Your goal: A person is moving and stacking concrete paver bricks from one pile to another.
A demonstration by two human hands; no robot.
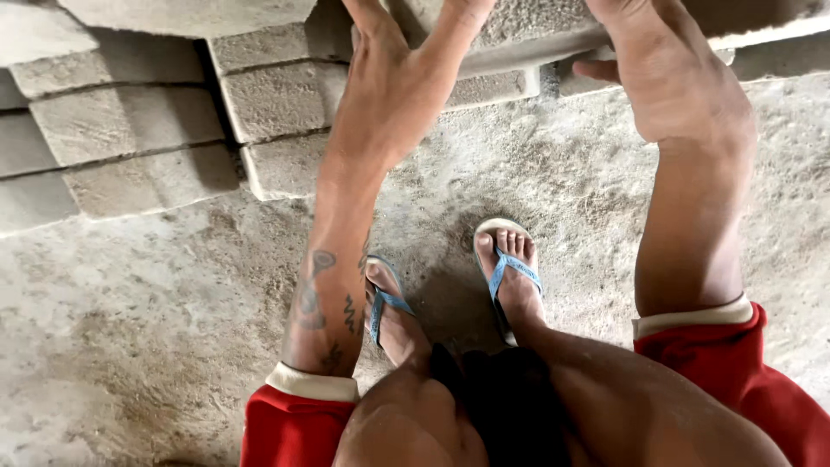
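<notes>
Stacked grey concrete slabs (pixel 130 130): we log these well to the left of our fingers, laid in stepped courses on the sandy floor (pixel 130 329). Left hand (pixel 389 95): fingers spread wide, flat against the underside edge of a grey concrete slab (pixel 519 35) at the top of the view; a tattooed forearm, red sleeve with a cream cuff. Blue-strapped sandals (pixel 506 272): below and between our two hands, on the floor. Right hand (pixel 674 78): thumb pointing left under the same slab's edge, the fingers running out of view above, so we cannot tell how they are set. The slab lies tilted, just beyond both sets of fingers.
</notes>
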